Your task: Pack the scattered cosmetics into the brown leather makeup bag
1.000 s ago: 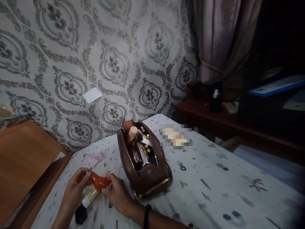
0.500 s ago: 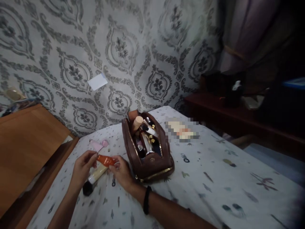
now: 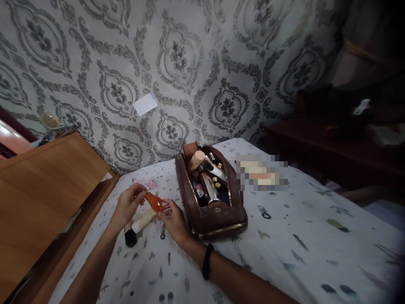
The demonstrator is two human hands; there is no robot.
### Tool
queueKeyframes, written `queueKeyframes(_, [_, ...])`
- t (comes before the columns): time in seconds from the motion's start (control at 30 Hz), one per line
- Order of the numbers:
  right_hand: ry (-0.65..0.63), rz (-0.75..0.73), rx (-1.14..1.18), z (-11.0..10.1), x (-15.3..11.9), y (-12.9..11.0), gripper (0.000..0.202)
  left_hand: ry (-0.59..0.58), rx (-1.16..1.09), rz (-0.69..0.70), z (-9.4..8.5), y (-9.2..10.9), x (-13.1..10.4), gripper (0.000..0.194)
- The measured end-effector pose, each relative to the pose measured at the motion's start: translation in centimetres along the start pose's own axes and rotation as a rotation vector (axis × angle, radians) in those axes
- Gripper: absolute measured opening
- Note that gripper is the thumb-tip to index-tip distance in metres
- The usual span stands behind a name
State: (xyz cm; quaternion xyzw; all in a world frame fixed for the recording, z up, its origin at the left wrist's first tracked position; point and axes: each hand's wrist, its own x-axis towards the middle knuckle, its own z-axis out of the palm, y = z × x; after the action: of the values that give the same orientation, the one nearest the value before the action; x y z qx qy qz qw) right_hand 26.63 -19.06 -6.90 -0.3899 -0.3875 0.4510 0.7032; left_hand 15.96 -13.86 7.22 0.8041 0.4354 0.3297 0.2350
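A small, shiny orange bottle (image 3: 155,202) is held tilted between my two hands above the bed. My left hand (image 3: 130,204) pinches its narrow upper end. Fingertips of my right hand (image 3: 174,223), whose wrist wears a black band, grip the lower end. Beneath the hands lies a pale yellow tube (image 3: 144,221), with a black-ended item (image 3: 130,239) beside it. A pink piece (image 3: 152,184) rests just beyond my left hand. Right of my hands stands an unzipped brown toiletry bag (image 3: 218,222), with a beige-capped bottle (image 3: 198,158) and several other cosmetics inside.
A patterned sheet (image 3: 253,261) covers the bed. Wooden furniture (image 3: 47,190) borders the left side, and a patterned wall (image 3: 196,63) rises behind. A blurred-out flat item (image 3: 261,172) lies right of the bag. A dark red table (image 3: 284,135) stands at the far right.
The view has swung left, so everything sits further right in the picture. The orange bottle is still between both hands and slopes more steeply now.
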Motion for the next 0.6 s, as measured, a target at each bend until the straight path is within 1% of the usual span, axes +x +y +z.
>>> queueKeyframes(0.13, [0.022,0.046,0.015,-0.1,-0.1,0.1,0.035,-0.018,-0.027,0.044,-0.6,2.2,0.9,0.029])
queueKeyframes(0.23, [0.024,0.072,0.013,-0.1,-0.1,0.2,0.034,0.031,-0.057,0.1,-1.3,4.4,1.8,0.03])
queueKeyframes(0.33, [0.032,0.06,0.016,-0.1,-0.1,0.3,0.033,0.094,-0.12,0.148,-1.6,7.1,2.9,0.031])
queueKeyframes(0.4, [0.028,0.048,0.02,-0.1,-0.1,0.3,0.03,0.108,-0.183,0.17,-1.4,8.9,3.6,0.029])
queueKeyframes(0.47, [0.013,0.049,0.025,-0.2,-0.1,0.3,0.026,0.094,-0.231,0.192,-0.8,10.6,4.2,0.027])
queueKeyframes(0.53, [0.004,0.059,0.03,-0.1,-0.2,0.1,0.023,0.064,-0.245,0.228,0.0,11.8,4.7,0.024])
queueKeyframes(0.6, [0.004,0.061,0.03,-0.1,-0.2,-0.1,0.02,0.035,-0.234,0.272,0.9,12.6,5.3,0.023])
